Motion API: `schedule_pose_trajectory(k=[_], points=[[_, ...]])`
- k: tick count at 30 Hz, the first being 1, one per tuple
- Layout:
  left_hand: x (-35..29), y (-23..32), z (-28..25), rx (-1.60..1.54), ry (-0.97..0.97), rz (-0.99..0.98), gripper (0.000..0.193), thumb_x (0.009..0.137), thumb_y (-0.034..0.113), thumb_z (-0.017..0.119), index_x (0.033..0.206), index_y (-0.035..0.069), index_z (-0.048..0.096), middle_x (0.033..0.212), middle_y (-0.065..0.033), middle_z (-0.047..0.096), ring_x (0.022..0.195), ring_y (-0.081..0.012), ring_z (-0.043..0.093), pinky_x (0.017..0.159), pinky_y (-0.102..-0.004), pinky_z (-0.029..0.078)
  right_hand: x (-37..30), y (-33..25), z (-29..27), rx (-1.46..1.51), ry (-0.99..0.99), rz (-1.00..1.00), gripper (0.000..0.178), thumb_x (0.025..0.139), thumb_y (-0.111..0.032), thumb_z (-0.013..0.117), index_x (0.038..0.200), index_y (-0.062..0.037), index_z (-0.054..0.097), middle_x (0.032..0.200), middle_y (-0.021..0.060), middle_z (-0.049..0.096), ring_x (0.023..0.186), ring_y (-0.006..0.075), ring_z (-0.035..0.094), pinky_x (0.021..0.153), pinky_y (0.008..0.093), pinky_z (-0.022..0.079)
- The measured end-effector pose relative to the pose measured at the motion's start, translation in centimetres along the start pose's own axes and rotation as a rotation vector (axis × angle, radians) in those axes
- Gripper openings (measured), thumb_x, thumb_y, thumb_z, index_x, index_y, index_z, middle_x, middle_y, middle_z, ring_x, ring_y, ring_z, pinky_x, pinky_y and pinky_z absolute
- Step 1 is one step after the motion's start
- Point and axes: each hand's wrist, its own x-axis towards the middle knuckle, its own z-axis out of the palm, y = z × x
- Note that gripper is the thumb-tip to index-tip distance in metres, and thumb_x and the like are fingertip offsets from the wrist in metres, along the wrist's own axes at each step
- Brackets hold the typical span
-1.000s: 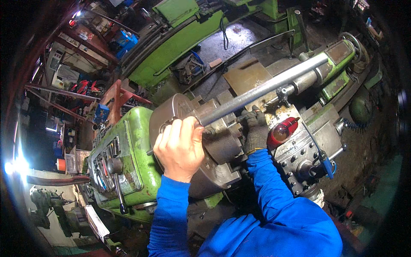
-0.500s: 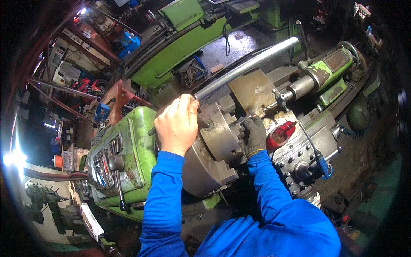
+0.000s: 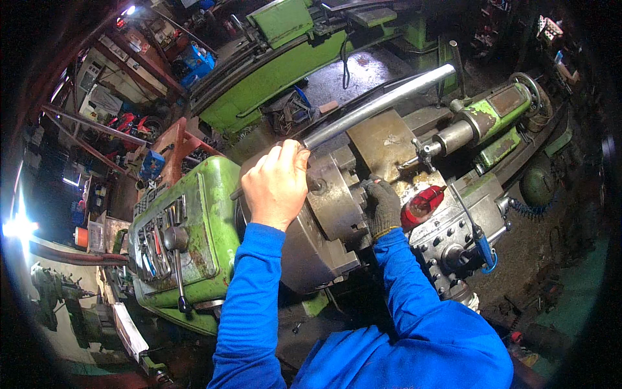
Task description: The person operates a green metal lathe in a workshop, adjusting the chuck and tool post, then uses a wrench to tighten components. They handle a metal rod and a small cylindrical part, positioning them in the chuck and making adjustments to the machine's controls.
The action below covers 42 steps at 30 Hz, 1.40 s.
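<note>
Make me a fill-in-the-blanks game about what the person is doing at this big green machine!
1. The bare left hand grips a long silver ____ over the round metal chuck.
2. The right hand wears a dark ____.
3. Both sleeves are ____.
4. The lathe's headstock is painted ____.

Missing words: bar; glove; blue; green

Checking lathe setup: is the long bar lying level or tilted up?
Tilted. The steel bar slopes up and away from the chuck; the left hand grips its low end, far end unsupported.
</note>
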Motion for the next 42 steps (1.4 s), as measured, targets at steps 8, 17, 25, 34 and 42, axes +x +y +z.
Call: schedule_pose_trajectory(k=[8,17,25,34,42], points=[[-0.3,0.0,0.0,0.008,0.020,0.017,0.021,0.106,0.033,0.062,0.104,0.012,0.066,0.090,-0.0101,0.073,0.084,-0.0355,0.072,0.071,-0.0472,0.055,0.5,0.9,-0.3,-0.290,-0.003,-0.244,0.025,0.095,-0.017,0.074,0.115,-0.0020,0.078,0.105,0.0093,0.077,0.094,0.0168,0.070,0.083,0.0338,0.057],[-0.6,-0.2,0.1,-0.012,0.037,0.028,0.022,0.106,0.034,0.062,0.103,0.012,0.067,0.090,-0.0109,0.072,0.083,-0.0367,0.072,0.071,-0.0480,0.055,-0.3,-1.0,0.3,-0.297,-0.058,-0.118,0.031,0.098,-0.023,0.071,0.121,-0.0022,0.077,0.109,0.0083,0.075,0.095,0.0147,0.068,0.084,0.0312,0.055],[1.4,-5.3,0.9,-0.392,-0.150,0.009,0.046,0.112,0.043,0.044,0.101,0.011,0.076,0.095,-0.0066,0.075,0.108,-0.0303,0.067,0.098,-0.0453,0.045,0.1,1.1,-3.3,-0.658,-0.060,-0.399,0.017,0.100,-0.017,0.068,0.108,-0.0024,0.072,0.109,0.0164,0.073,0.099,0.0262,0.070,0.086,0.0389,0.056],[10.7,-1.8,3.5,0.276,-0.613,-0.059,0.080,0.089,0.017,0.068,0.155,-0.008,0.033,0.113,-0.0310,0.075,0.104,-0.0487,0.074,0.093,-0.0467,0.060,-9.4,-1.3,-4.5,-0.556,-0.054,-0.327,0.033,0.098,-0.014,0.067,0.126,0.0048,0.069,0.110,0.0079,0.069,0.097,0.0143,0.064,0.085,0.0281,0.053],[4.8,3.5,-4.6,-0.011,-0.898,0.405,0.075,0.095,0.072,0.064,0.148,0.019,0.059,0.168,-0.0215,0.039,0.162,-0.0435,0.024,0.129,-0.0649,0.016,-16.8,-8.4,-3.3,-0.383,-0.179,-0.490,0.031,0.096,-0.009,0.069,0.125,0.0029,0.071,0.120,0.0108,0.070,0.109,0.0194,0.066,0.095,0.0336,0.056]])
